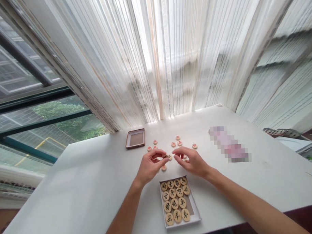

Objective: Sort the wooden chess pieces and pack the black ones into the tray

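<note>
Over the middle of the white table, my left hand (152, 164) pinches Chinese chess pieces with black characters; one round wooden piece (170, 157) shows at the fingertips, and another seems partly hidden behind them. Just to the right, my right hand (192, 160) has its thumb and fingers curved and apart, with nothing visible between them. Below both hands lies a shallow white box tray (197, 211), holding rows of black-character pieces (174, 203) laid face up, with a bare patch of its floor along the right side.
Several red-character pieces lie scattered around the hands, among them one at the right (195, 146) and one near my left thumb (164, 168). The box lid (135, 138) rests behind to the left. A blurred pinkish object (230, 145) lies on the right. Sheer curtains (179, 61) border the table's far edge.
</note>
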Motion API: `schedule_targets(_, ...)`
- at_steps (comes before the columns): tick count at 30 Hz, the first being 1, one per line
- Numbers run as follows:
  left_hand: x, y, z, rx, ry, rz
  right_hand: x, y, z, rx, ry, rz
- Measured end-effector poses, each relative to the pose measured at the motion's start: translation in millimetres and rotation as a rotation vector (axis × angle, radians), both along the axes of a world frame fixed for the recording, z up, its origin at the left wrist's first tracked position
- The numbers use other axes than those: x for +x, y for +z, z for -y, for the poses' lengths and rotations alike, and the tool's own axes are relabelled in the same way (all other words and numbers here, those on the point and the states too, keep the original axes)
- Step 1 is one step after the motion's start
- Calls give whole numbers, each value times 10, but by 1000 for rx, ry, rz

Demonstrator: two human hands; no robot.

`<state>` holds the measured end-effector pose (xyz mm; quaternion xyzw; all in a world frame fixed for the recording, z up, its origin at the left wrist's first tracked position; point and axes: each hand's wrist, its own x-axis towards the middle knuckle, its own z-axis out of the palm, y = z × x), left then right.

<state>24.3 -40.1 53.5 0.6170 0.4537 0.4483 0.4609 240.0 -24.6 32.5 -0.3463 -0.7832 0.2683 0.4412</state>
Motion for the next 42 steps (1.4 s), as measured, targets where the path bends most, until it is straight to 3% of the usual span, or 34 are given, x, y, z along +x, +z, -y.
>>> schedule_targets(4, 81, -109, 55, -39, -23, 78, -55, -2, 70, -36, 32, 10)
schedule_targets(12, 123, -148, 92, -146, 123, 223, -75, 7, 78, -2, 81, 16)
schedule_targets(21, 175, -109, 171, -233, -38, 318, -100, -30, 58, -24, 29, -26)
schedule_targets(33, 113, -159, 125, -131, -37, 193, -56, -33, 49, -138, 46, -29)
schedule_targets(42, -73, -141, 42, 79, 207, -53, 161, 54, -160, -448, -19, -372)
